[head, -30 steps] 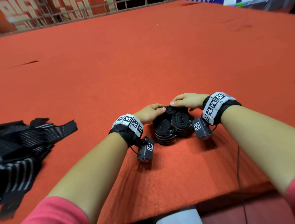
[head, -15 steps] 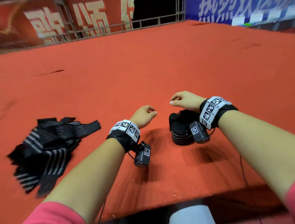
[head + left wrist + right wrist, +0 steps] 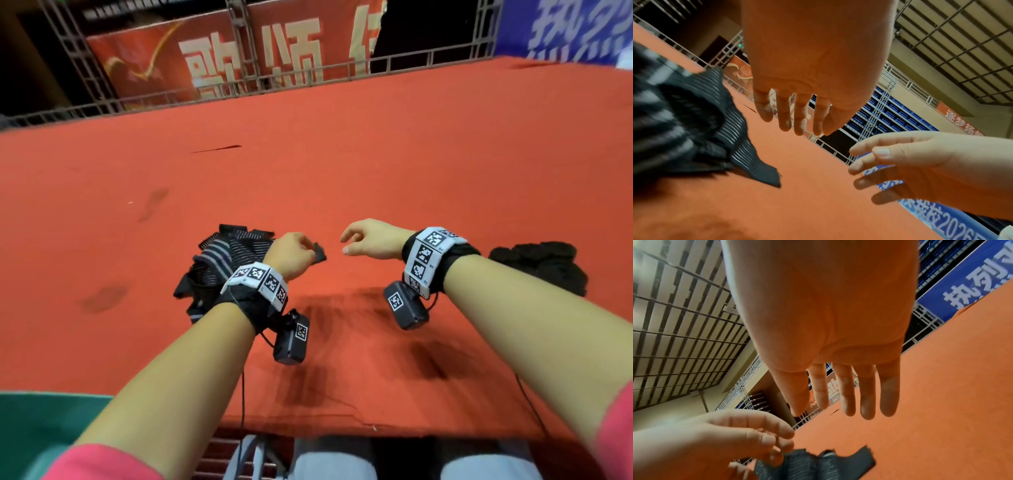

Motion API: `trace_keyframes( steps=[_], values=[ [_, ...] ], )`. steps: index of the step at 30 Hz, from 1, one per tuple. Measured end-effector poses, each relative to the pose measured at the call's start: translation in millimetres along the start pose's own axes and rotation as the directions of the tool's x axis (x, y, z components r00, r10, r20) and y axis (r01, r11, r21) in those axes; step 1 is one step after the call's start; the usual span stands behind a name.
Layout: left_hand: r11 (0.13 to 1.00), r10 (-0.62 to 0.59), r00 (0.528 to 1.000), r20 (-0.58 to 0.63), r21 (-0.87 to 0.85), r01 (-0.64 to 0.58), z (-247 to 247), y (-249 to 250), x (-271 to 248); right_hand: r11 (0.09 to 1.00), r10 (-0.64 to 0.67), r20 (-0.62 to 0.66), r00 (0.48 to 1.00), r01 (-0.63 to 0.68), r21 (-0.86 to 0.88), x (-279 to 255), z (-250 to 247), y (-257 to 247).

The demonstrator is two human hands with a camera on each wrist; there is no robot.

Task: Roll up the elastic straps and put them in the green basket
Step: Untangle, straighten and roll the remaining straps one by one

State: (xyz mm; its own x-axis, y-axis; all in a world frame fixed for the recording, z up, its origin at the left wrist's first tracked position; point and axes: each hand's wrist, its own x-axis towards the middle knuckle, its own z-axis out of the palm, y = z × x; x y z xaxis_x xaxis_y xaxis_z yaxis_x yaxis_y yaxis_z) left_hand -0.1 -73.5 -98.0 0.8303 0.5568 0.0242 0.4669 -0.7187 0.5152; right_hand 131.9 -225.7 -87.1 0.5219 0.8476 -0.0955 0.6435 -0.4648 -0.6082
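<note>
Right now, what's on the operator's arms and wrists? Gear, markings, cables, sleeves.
Both forearms are bare with pink sleeves pushed up near the elbows. Each wrist has a black strap carrying a white band of black-and-white square fiducial tags, and under it hangs a small black camera box bearing its own tag. Thin black cables trail from the boxes towards the body.
</note>
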Motion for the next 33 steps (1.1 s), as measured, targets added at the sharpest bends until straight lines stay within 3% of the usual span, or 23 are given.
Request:
trace_keyframes(
  steps=[5, 11, 15, 18, 20, 23, 27, 33],
  values=[
    [0.994, -0.091, 0.993, -0.074, 0.054, 0.095, -37, -67, -8, 0.997, 0.005, 0.11, 0.994, -0.014, 0.08, 33, 62, -41],
    [0.96, -0.211, 0.978, 0.008, 0.188, 0.205, -59, -116, -21, 0.975, 0.105, 0.208, 0.972, -0.142, 0.173, 70, 127, -61],
    [0.963, -0.242, 0.966, 0.095, 0.145, 0.227, -59, -137, -21, 0.895, 0.176, 0.278, 0.944, -0.271, 0.355, 85, 159, -71],
    [0.97, -0.23, 0.964, 0.135, 0.112, 0.216, -59, -143, -22, 0.878, 0.184, 0.216, 0.959, -0.259, 0.403, 94, 177, -75],
    [0.975, -0.213, 0.965, 0.155, 0.101, 0.199, -59, -146, -25, 0.87, 0.198, 0.141, 0.97, -0.24, 0.43, 103, 183, -72],
    [0.973, -0.192, 0.965, 0.176, 0.16, 0.165, -56, -156, -26, 0.828, 0.184, 0.157, 0.97, -0.239, 0.507, 101, 173, -81],
    [0.952, -0.208, 0.969, 0.136, 0.256, 0.168, -43, -163, -25, 0.745, 0.178, 0.14, 0.974, -0.227, 0.627, 93, 147, -93],
    [0.956, -0.211, 0.973, 0.092, 0.225, 0.186, -31, -168, -24, 0.706, 0.175, 0.031, 0.984, -0.147, 0.693, 87, 119, -95]
  ],
)
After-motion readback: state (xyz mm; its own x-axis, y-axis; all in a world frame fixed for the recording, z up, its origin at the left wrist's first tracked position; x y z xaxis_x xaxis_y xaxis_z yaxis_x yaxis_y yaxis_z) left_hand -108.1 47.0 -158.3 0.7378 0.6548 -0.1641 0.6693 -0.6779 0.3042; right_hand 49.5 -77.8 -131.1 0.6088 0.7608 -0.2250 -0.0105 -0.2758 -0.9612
